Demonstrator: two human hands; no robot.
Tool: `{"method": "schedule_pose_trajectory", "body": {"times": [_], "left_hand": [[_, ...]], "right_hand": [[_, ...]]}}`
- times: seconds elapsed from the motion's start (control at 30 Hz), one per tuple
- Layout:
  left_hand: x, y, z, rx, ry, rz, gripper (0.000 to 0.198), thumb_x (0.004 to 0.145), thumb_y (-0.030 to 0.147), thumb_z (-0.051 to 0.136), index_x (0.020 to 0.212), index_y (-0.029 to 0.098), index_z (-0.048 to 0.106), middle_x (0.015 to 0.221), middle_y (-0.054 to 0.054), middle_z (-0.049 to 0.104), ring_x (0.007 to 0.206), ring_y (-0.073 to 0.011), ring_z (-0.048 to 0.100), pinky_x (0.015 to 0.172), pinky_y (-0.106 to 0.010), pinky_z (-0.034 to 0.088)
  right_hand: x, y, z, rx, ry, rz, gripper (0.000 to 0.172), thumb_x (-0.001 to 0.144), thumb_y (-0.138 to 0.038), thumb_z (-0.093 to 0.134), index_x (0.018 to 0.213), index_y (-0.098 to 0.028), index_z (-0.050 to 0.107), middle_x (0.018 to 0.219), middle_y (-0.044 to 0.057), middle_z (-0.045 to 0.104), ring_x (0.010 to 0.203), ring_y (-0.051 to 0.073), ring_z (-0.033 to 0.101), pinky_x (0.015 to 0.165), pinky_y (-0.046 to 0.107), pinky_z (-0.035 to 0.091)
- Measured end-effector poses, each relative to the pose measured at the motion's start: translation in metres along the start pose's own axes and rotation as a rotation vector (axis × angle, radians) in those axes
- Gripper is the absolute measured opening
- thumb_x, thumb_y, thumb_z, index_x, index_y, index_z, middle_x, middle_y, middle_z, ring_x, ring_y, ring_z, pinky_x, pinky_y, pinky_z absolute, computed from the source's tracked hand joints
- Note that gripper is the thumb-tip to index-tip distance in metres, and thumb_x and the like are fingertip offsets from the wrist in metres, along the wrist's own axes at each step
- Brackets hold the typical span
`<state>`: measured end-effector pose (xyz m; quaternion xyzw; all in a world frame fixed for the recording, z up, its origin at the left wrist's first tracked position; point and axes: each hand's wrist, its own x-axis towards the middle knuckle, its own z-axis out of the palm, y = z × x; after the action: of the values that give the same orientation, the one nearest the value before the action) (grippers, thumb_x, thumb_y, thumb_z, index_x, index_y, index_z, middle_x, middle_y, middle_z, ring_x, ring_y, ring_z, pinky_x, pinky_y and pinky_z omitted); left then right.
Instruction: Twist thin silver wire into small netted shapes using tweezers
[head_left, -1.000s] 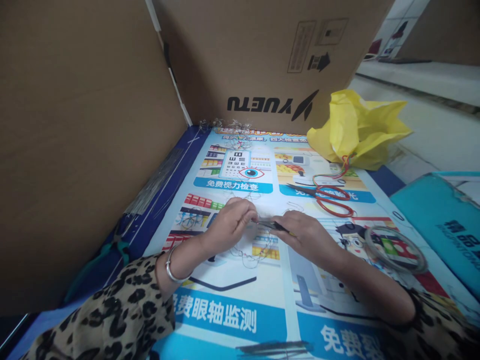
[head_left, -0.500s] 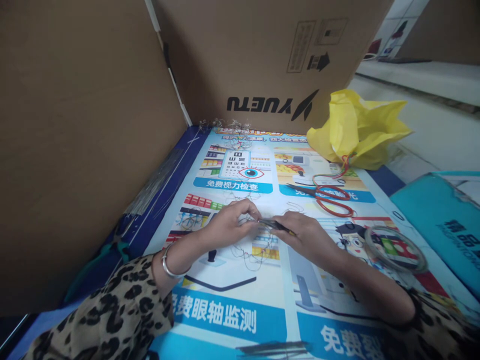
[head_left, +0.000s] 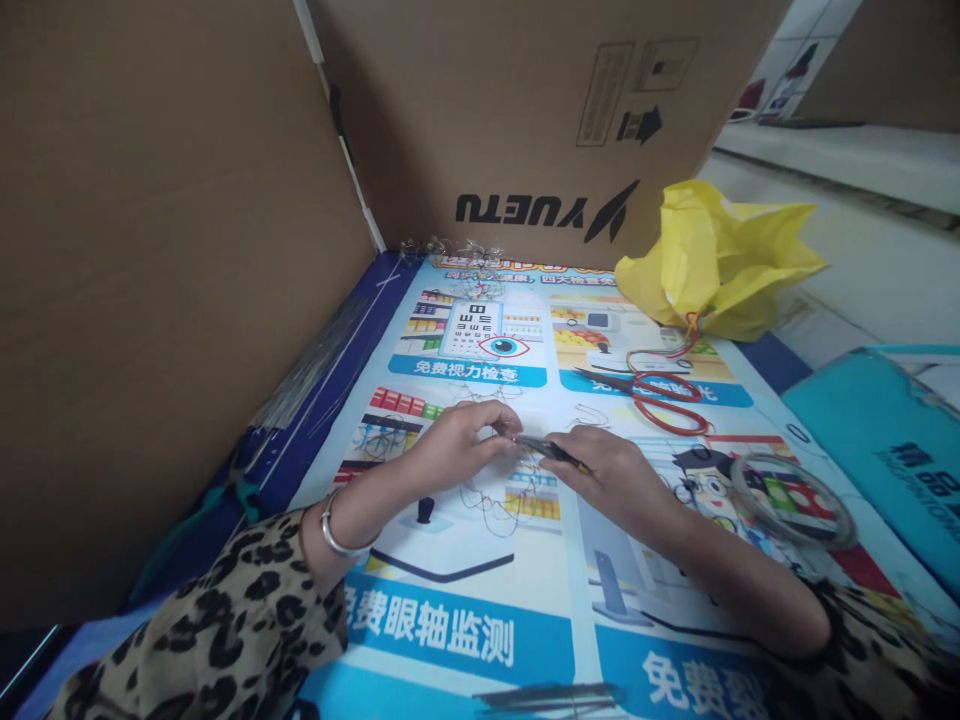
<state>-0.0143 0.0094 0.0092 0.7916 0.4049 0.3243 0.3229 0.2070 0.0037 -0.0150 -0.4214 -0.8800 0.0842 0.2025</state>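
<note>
My left hand (head_left: 471,440) is closed in a pinch, thumb against forefinger, on the edge of a thin wire piece (head_left: 486,497). Fine loops with tiny reddish spots hang from it below the fingers, over the printed sheet. In my right hand (head_left: 611,468) is a pair of needle-nose pliers (head_left: 541,447), its handles mostly covered by the fingers. The metal tips point left and meet the wire at my left fingertips. What exactly the jaws grip is too small to tell. Orange-handled scissors (head_left: 609,381) lie beyond my right hand.
Cardboard walls (head_left: 480,130) stand left and behind. A yellow bag (head_left: 697,260) and teal box (head_left: 862,420) are at right, near a wire coil (head_left: 849,525). Thin wire lengths (head_left: 307,372) and a teal-handled tool (head_left: 244,490) lie left; dark thin rods (head_left: 547,697) in front.
Both hands stay nearly in place, with the pliers still at the left fingertips. The left fingers and the pliers have shifted only slightly.
</note>
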Motion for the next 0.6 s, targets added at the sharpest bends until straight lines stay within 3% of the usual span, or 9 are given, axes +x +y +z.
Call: {"method": "schedule_pose_trajectory", "body": {"times": [0.43, 0.6], "left_hand": [[-0.0001, -0.0029, -0.0001, -0.051, -0.098, -0.049, 0.007, 0.079, 0.018, 0.057, 0.08, 0.018, 0.063, 0.08, -0.001, 0.066, 0.076, -0.0119, 0.06, 0.071, -0.026, 0.046], [0.0, -0.002, -0.0023, 0.029, -0.126, 0.003, 0.009, 0.08, 0.019, 0.055, 0.081, 0.018, 0.063, 0.08, -0.002, 0.066, 0.076, -0.0125, 0.059, 0.072, -0.028, 0.045]], "right_hand": [[-0.0002, -0.0037, -0.0001, 0.011, -0.018, 0.006, 0.023, 0.087, -0.037, 0.047, 0.093, -0.021, 0.063, 0.079, 0.003, 0.064, 0.076, 0.015, 0.059, 0.068, 0.026, 0.044], [0.0001, -0.0008, -0.0012, 0.036, -0.063, 0.0, 0.023, 0.088, -0.036, 0.046, 0.093, -0.02, 0.063, 0.079, 0.003, 0.063, 0.076, 0.015, 0.058, 0.067, 0.026, 0.044]]}}
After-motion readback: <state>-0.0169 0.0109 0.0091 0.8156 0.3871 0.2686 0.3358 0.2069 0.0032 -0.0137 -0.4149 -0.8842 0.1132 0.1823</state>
